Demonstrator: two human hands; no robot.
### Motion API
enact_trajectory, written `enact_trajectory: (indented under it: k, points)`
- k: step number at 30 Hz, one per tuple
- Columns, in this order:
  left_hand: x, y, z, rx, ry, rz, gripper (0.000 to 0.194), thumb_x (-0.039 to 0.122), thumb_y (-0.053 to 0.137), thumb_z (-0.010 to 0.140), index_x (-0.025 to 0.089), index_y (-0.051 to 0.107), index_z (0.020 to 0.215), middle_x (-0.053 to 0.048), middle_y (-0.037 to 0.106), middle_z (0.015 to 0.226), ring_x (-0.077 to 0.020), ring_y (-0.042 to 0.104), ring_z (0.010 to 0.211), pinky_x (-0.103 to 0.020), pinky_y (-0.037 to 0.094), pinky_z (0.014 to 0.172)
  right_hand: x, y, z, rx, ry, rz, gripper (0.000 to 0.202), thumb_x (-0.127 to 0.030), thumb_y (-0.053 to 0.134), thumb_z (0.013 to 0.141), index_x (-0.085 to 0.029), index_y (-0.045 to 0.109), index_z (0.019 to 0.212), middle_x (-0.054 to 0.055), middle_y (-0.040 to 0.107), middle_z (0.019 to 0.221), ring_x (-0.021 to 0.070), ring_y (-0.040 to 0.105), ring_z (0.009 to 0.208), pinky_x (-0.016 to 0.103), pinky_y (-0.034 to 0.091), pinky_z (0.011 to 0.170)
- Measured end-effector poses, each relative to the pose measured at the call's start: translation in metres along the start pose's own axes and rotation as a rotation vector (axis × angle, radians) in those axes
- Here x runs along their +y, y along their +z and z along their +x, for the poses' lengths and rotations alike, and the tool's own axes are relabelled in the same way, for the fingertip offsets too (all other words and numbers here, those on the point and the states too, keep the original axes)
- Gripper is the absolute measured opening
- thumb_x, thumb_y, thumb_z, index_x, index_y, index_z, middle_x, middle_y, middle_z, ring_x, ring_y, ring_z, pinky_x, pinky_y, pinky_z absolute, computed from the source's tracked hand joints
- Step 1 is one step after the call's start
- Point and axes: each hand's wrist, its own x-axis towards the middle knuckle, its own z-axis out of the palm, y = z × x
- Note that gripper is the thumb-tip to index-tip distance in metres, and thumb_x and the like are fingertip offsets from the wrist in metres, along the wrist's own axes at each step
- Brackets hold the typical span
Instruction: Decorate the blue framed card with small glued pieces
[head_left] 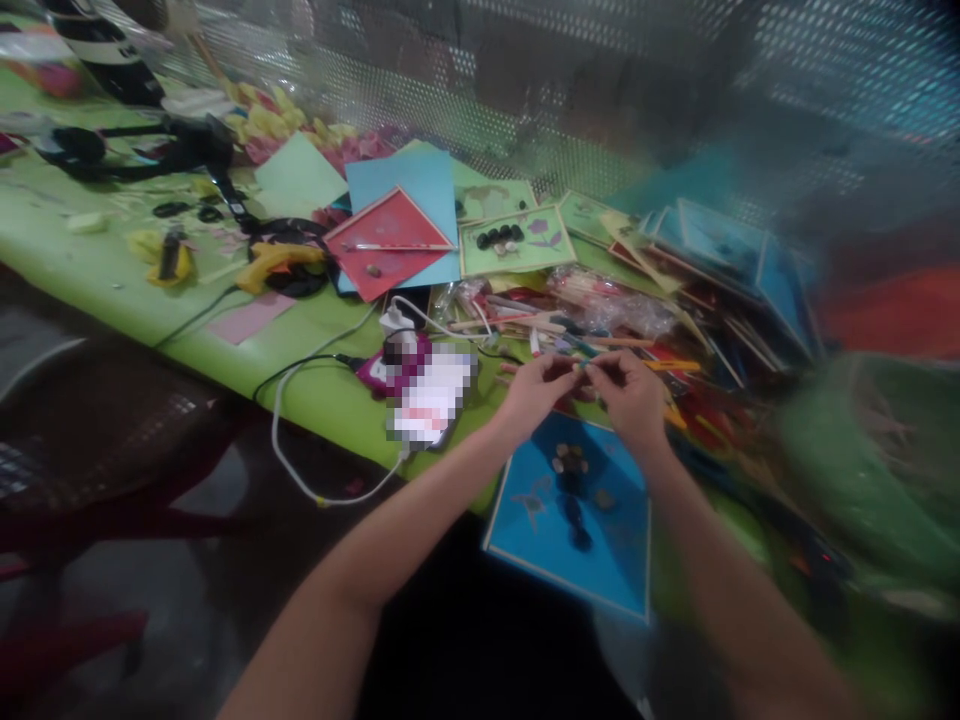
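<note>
My left hand (541, 390) and my right hand (628, 395) meet above the far edge of a blue board (600, 570). The fingers of both are pinched together around something tiny, too small and blurred to name. On the board lie tan pebbles (571, 460), dark stones (576, 525) in a row and a grey star-like shape (532, 503). A phone (435, 400) with a lit screen lies left of my left hand, its white cable plugged in.
Beyond my hands are sticks and plastic wrap (600, 295). A red card (390, 250) and stacked blue boards (712, 245) lie farther back. A yellow glue gun (277, 262) is at the left, a green basin (885, 460) at the right.
</note>
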Motion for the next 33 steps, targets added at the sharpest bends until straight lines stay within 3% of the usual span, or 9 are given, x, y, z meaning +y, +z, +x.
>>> enact_trajectory:
  k: [4, 9, 15, 19, 24, 33]
  points:
    - [-0.001, -0.001, 0.001, -0.083, -0.027, -0.031, 0.033, 0.035, 0.084, 0.082, 0.014, 0.071, 0.103, -0.007, 0.077, 0.089, -0.0187, 0.075, 0.071, -0.031, 0.06, 0.073, 0.007, 0.0, 0.005, -0.007, 0.1, 0.144, 0.017, -0.04, 0.072, 0.082, -0.024, 0.064, 0.082, 0.001, 0.071, 0.075, 0.0195, 0.068, 0.068, 0.036, 0.061, 0.068]
    - [-0.003, -0.003, 0.003, -0.098, -0.063, -0.088, 0.036, 0.035, 0.085, 0.081, 0.015, 0.072, 0.108, -0.008, 0.079, 0.092, -0.0199, 0.077, 0.074, -0.035, 0.061, 0.08, 0.016, -0.001, 0.009, 0.01, 0.164, 0.313, 0.015, -0.036, 0.071, 0.083, -0.025, 0.063, 0.09, -0.001, 0.07, 0.078, 0.02, 0.072, 0.071, 0.039, 0.063, 0.073]
    - [-0.003, -0.005, 0.004, -0.068, -0.087, -0.075, 0.04, 0.037, 0.085, 0.081, 0.015, 0.074, 0.113, -0.008, 0.079, 0.09, -0.0208, 0.077, 0.077, -0.034, 0.062, 0.081, 0.014, -0.011, 0.012, -0.021, 0.006, 0.077, 0.017, -0.027, 0.069, 0.083, -0.022, 0.075, 0.098, 0.007, 0.078, 0.101, 0.0236, 0.074, 0.092, 0.04, 0.061, 0.082]
    - [-0.003, -0.005, 0.004, -0.092, -0.06, -0.048, 0.037, 0.037, 0.081, 0.084, 0.015, 0.076, 0.113, -0.008, 0.079, 0.086, -0.0225, 0.077, 0.077, -0.036, 0.062, 0.08, 0.009, -0.015, 0.009, -0.122, -0.132, -0.108, 0.016, -0.031, 0.07, 0.087, -0.024, 0.08, 0.098, 0.007, 0.079, 0.1, 0.0258, 0.073, 0.094, 0.041, 0.06, 0.083]
    - [-0.005, -0.005, 0.006, -0.099, -0.008, 0.021, 0.031, 0.034, 0.081, 0.084, 0.015, 0.078, 0.109, -0.006, 0.08, 0.086, -0.021, 0.077, 0.079, -0.034, 0.062, 0.081, 0.011, -0.016, 0.007, -0.155, -0.149, -0.213, 0.016, -0.032, 0.071, 0.087, -0.027, 0.081, 0.099, 0.006, 0.08, 0.096, 0.0257, 0.074, 0.083, 0.04, 0.06, 0.077]
    - [-0.008, -0.008, 0.006, -0.132, -0.03, 0.011, 0.038, 0.036, 0.083, 0.083, 0.013, 0.076, 0.113, -0.007, 0.079, 0.087, -0.0205, 0.077, 0.078, -0.035, 0.06, 0.086, 0.012, -0.022, 0.012, -0.213, -0.185, -0.194, 0.014, -0.031, 0.071, 0.087, -0.027, 0.082, 0.096, 0.004, 0.082, 0.095, 0.0265, 0.075, 0.087, 0.04, 0.058, 0.08]
